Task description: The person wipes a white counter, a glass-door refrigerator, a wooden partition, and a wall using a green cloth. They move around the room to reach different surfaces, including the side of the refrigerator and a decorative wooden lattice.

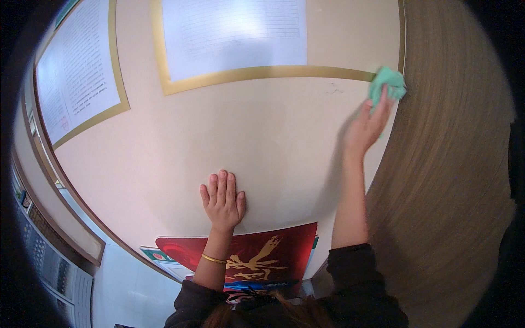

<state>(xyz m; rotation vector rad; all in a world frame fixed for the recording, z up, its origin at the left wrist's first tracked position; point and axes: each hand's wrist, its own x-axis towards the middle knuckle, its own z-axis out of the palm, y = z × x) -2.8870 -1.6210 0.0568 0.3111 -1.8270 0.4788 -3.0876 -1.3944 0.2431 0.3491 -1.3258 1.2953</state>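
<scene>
My right hand [369,125] presses a crumpled green cloth [386,84] against the upper right of a pale wall panel [262,135]. The cloth covers the right end of a gold border strip [270,71], close to the panel's edge. Some blur shows on this hand. Lower down and to the left, my left hand [222,203] rests flat on the panel, palm down, holding nothing, with its fingers slightly apart. A gold bangle [213,259] circles the left wrist. Small dark marks [334,88] show on the panel left of the cloth.
Above, a white printed sheet [233,37] sits inside the gold border. Another gold-framed sheet [78,74] is at the left. Brown wood-grain surface [443,143] runs along the right. Below my left hand is a red board [287,250] with gold lettering. Pale floor [131,287] shows lower left.
</scene>
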